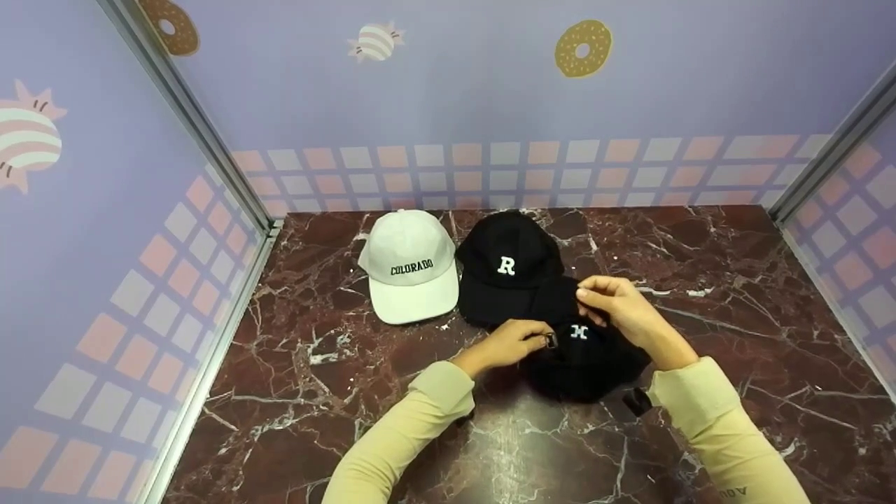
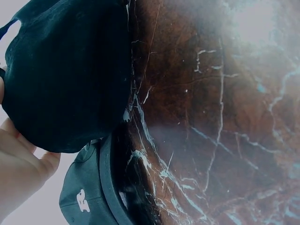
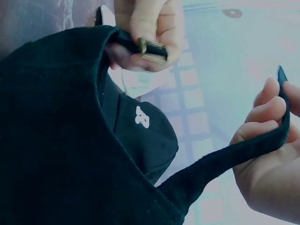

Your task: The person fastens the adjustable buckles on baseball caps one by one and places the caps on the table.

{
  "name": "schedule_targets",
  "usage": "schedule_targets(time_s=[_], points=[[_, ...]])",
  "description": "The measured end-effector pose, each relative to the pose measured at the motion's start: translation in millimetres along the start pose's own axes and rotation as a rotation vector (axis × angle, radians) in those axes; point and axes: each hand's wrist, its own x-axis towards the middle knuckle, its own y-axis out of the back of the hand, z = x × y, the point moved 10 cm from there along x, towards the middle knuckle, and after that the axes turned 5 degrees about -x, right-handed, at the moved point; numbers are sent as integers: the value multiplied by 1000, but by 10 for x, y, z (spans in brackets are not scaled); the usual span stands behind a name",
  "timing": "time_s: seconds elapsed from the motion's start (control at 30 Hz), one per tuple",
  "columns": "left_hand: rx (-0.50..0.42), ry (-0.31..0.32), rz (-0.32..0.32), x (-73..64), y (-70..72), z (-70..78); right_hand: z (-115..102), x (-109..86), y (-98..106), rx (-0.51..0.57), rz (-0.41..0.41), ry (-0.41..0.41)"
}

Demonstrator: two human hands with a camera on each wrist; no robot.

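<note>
Both hands hold a black cap [image 1: 588, 371] with a small white mark, close over the table and overlapping a second cap's brim in the head view. My left hand [image 1: 514, 344] pinches a short strap end with a brass-coloured buckle [image 3: 153, 50]. The free strap [image 3: 225, 157] runs up from the cap's other side into my right hand [image 3: 267, 136], whose fingers curl round it near its tip. Between the hands the strap ends are apart. The left wrist view shows the cap's dark crown [image 2: 70, 79] beside my left hand [image 2: 21, 164].
Left of the held cap stands a black cap [image 1: 511, 238] with a white R. Beside it is a white cap [image 1: 413, 245] lettered COLORADO. Both face forward on the dark red marble-patterned table [image 1: 301, 420]. Lilac panels [image 1: 455, 98] wall in the back and sides.
</note>
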Motion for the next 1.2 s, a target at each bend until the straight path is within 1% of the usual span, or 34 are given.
schedule_targets(time_s=[0.13, 0.27, 0.37, 0.47, 0.57, 0.7, 0.8, 0.93, 0.97, 1.0, 1.2], points=[[-44, -38, 8, -7, 8, 30, 67, 13, -49, -115, -70, -33], [-77, -57, 8, -14, 8, 50, 159, 9, -85, -218, -128, -92], [-98, -61, 9, -16, 6, 54, 240, 5, -71, -318, -121, -146], [-120, -64, 15, -12, 5, 43, 301, 0, -48, -412, -98, -178], [-137, -68, 22, -11, 7, 39, 353, -11, -45, -460, -100, -196], [-151, -66, 33, -17, 17, 25, 428, -28, -60, -464, -138, -224], [-173, -54, 41, -64, 85, 133, 507, -43, -72, -438, -175, -251], [-228, -30, 55, -136, 185, 289, 608, -51, -77, -384, -204, -281], [-236, -28, 60, -141, 192, 289, 624, -50, -79, -371, -208, -286], [-238, -23, 65, -141, 195, 281, 637, -48, -82, -362, -211, -290], [-223, 0, 80, -54, 87, 14, 692, -26, -120, -316, -240, -296]])
